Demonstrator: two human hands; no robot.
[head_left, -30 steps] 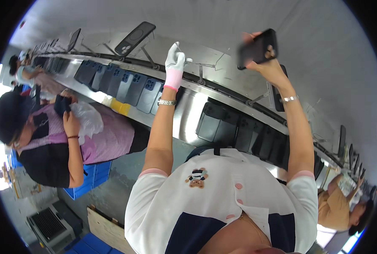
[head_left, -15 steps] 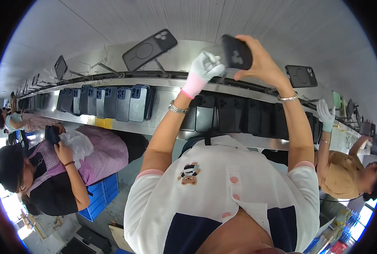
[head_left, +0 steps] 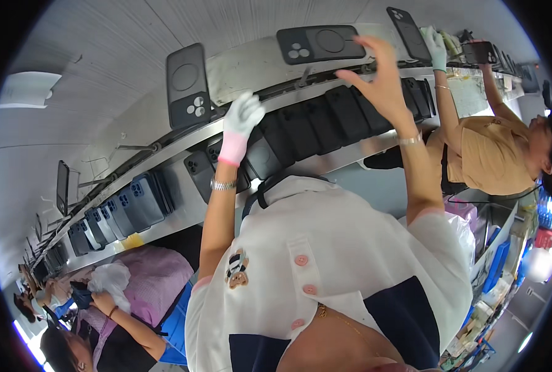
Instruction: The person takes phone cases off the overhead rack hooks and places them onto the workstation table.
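Observation:
My left hand, in a white glove with a pink cuff, is raised to the metal rail. Its fingers are loosely bent just above a row of dark phone cases, and I see nothing in it. A metal watch sits on that wrist. My right hand is bare, fingers spread, just below a dark phone case that hangs from the overhead line. The hand holds nothing. Another dark case hangs to the left of my gloved hand.
More dark cases stand in a row along the conveyor to the left. At the right, a person in a tan shirt reaches a green-gloved hand up to the line. A person in pink sits lower left with a white cloth.
My right hand held a dark phone case before and is now open beneath a hanging case. The view has swung, and the rail and cases have shifted leftward and tilted.

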